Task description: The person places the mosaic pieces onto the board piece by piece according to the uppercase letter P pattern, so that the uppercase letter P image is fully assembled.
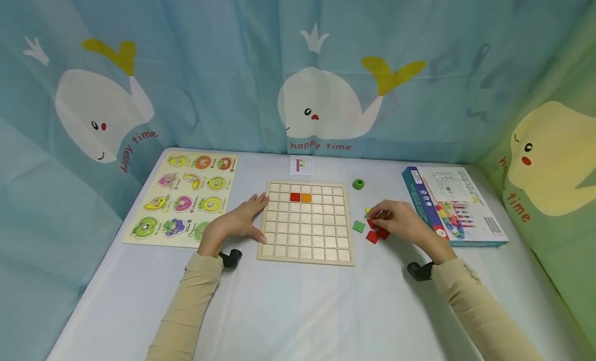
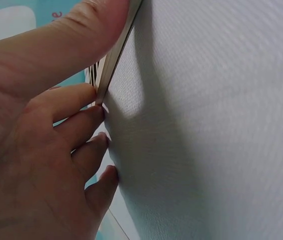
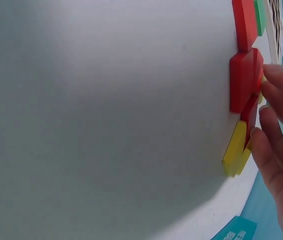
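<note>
A square wooden grid board point(image 1: 305, 224) lies mid-table, with a red tile point(image 1: 295, 197) and an orange tile point(image 1: 306, 197) side by side in its cells. My left hand point(image 1: 238, 220) rests against the board's left edge, thumb spread from the straight fingers; the left wrist view also shows fingertips along that edge point(image 2: 112, 62). Right of the board, my right hand point(image 1: 395, 219) reaches into a small heap of red tiles point(image 1: 372, 237). Its thumb and fingertips meet the heap at one red tile point(image 3: 257, 70); whether they pinch it is unclear. Yellow tiles point(image 3: 235, 150) lie beside the red ones.
A green tile point(image 1: 358, 226) lies between board and heap. Behind them stand a small green round piece point(image 1: 358, 184) and a printed pattern card point(image 1: 300, 165). A fruit puzzle board point(image 1: 182, 195) lies left, a flat box point(image 1: 458, 206) right. A whale-print curtain point(image 1: 223, 81) borders the table.
</note>
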`<control>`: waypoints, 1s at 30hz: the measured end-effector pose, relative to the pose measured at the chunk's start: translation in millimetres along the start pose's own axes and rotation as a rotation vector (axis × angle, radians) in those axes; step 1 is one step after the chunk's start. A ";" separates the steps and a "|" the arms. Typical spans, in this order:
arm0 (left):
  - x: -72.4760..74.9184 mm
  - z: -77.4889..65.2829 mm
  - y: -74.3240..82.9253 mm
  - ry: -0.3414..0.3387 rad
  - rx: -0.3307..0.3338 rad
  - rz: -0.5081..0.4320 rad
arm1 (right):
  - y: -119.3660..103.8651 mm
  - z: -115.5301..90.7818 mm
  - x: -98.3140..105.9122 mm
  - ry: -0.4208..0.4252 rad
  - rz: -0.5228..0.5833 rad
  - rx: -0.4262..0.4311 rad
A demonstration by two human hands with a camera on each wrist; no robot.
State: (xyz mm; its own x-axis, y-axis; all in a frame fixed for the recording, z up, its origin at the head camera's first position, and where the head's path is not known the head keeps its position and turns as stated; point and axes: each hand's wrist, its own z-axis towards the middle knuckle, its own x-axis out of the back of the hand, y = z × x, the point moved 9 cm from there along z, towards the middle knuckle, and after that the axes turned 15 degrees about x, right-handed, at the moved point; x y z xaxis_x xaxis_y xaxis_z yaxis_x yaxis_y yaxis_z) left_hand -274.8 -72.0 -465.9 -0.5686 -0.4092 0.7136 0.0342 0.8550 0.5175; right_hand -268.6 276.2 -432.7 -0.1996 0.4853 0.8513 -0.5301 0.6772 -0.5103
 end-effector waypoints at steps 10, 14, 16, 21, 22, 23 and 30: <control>0.3 -1.6 0.2 -0.004 -0.004 -0.004 | 8.1 -9.4 -0.6 -0.005 0.000 -0.024; 0.5 -1.5 0.0 -0.001 -0.006 -0.008 | 8.9 -9.4 -2.1 -0.011 -0.010 -0.030; 0.4 -1.4 0.2 0.001 -0.008 -0.007 | 8.8 -8.9 -2.5 -0.008 -0.010 -0.036; 0.2 -1.5 0.9 0.004 -0.020 -0.010 | 9.1 -8.2 -5.1 -0.009 0.003 -0.075; 0.2 -1.7 1.1 0.005 -0.023 -0.011 | 8.8 -8.4 -6.1 -0.012 0.014 -0.083; 0.3 -1.7 1.3 0.007 -0.026 -0.012 | 8.7 -8.5 -6.7 -0.014 0.020 -0.092; 0.5 -1.6 0.0 0.003 -0.015 -0.004 | 1.0 -4.5 -5.3 0.018 0.022 -0.072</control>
State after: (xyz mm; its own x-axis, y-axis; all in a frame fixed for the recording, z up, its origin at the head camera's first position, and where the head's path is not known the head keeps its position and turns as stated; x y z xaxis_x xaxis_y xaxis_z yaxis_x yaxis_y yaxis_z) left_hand -273.8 -72.7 -464.9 -0.5663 -0.4139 0.7128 0.0437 0.8484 0.5275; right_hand -264.3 276.8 -438.3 -0.1956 0.5094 0.8380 -0.4654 0.7039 -0.5366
